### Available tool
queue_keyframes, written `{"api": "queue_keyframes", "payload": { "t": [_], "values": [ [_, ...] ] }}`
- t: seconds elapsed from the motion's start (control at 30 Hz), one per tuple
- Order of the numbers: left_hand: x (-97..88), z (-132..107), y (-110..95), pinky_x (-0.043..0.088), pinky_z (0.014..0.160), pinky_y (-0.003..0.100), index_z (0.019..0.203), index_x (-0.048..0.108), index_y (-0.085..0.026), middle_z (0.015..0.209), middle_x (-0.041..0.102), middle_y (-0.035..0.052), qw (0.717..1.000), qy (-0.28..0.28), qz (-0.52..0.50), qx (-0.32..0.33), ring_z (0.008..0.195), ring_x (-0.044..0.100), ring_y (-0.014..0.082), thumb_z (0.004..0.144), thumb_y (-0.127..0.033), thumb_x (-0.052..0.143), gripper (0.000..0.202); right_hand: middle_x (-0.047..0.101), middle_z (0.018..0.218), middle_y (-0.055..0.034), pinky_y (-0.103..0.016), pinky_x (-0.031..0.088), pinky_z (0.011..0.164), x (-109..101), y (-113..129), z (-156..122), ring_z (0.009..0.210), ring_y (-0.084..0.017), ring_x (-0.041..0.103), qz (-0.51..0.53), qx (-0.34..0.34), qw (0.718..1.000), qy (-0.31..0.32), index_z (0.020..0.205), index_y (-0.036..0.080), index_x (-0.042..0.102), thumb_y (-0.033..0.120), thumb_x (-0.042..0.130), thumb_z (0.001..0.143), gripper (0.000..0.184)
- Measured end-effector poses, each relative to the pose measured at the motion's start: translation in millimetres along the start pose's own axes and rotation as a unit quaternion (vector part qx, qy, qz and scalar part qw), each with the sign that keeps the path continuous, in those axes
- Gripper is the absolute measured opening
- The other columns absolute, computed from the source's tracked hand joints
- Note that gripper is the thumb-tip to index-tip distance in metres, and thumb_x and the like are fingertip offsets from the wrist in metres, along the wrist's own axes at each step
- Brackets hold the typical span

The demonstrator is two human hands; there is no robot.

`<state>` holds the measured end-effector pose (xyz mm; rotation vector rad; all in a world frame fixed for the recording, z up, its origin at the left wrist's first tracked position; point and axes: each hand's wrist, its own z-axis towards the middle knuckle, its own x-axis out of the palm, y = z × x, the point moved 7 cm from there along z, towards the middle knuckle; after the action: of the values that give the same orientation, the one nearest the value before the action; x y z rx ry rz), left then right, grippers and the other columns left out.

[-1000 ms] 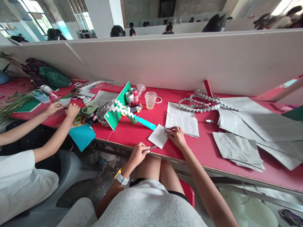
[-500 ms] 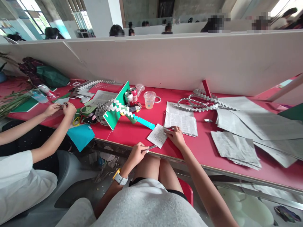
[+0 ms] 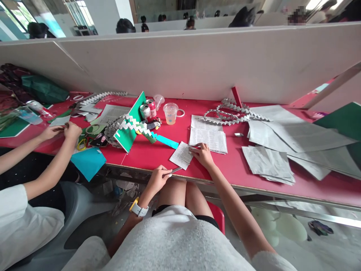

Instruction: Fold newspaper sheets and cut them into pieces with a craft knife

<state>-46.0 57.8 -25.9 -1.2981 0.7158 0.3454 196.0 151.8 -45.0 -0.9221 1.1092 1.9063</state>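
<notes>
My left hand [image 3: 159,180], a watch on its wrist, is closed around a thin grey blade-like tool [image 3: 176,170]. The tool's tip reaches the lower edge of a small newspaper sheet [image 3: 181,155] at the table's front edge. With fingers together, my right hand [image 3: 202,153] pinches that sheet's right corner, where a narrow edge looks folded. Just behind lies a stack of newspaper sheets [image 3: 208,137]. A blue strip [image 3: 167,141] ends near the sheet and joins a woven paper chain [image 3: 138,125] draped over a green board [image 3: 128,135].
On the left, a co-worker's hands [image 3: 63,131] hold something small above blue paper [image 3: 89,161]. Cans [image 3: 145,112] and a plastic cup [image 3: 170,113] stand behind. To the right lie another woven chain [image 3: 225,117], cut newspaper [image 3: 267,162] and large sheets [image 3: 307,131]. A partition [image 3: 180,67] rises behind the table.
The camera view has shifted, so everything on the table appears a little further left and higher. Both my hands keep nearly the same hold on the tool and the sheet.
</notes>
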Motion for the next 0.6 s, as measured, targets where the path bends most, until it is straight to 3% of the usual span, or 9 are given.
{"api": "queue_keyframes", "payload": {
  "t": [0.6],
  "values": [
    [-3.3, -7.2, -1.6, 0.053, 0.077, 0.028, 0.104, 0.075, -0.02, 0.085, 0.064, 0.0039, 1.0, 0.012, -0.002, 0.006, 0.077, 0.064, 0.0145, 0.082, -0.013, 0.064, 0.025, 0.055, 0.114, -0.0102, -0.042, 0.044, 0.087, 0.3, -0.5, 0.4, 0.104, -0.027, 0.047, -0.015, -0.001, 1.0, 0.01, 0.112, 0.035, 0.073, 0.035, 0.057, 0.092, 0.026]
  ]
}}
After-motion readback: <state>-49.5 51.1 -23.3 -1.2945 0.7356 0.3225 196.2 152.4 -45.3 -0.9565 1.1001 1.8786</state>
